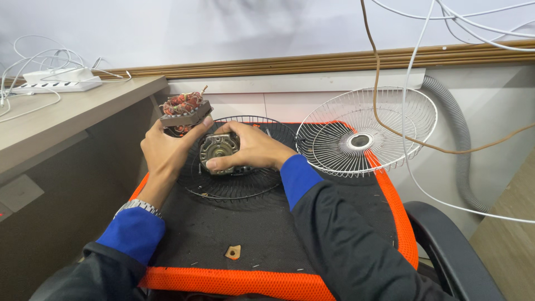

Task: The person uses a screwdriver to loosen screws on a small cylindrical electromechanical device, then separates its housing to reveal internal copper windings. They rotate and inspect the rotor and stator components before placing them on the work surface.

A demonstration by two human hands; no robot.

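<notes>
On the black seat [234, 234] of a chair with orange edge, which serves as work surface, lies a dark fan grille [234, 187], and a white grille [365, 131] leans beside it at the right, partly over the seat edge. At the left stands a table [67, 111] with a white power strip [61, 82], well apart from the work. The right hand [248, 147] is closed over a metal motor housing [218, 147] that rests on the dark grille. The left hand [167, 147] is closed on a stator [185, 108] with copper windings, held up just above and left of the housing. I judge the stator heavy and stiff, but its thin windings and wires look fragile, so it is better held by the steel block, as now. The housing looks smooth and may roll on the grille. Loose cables [409, 83] hang over the white grille and could catch. A small brown piece [233, 252] lies near the front edge.
</notes>
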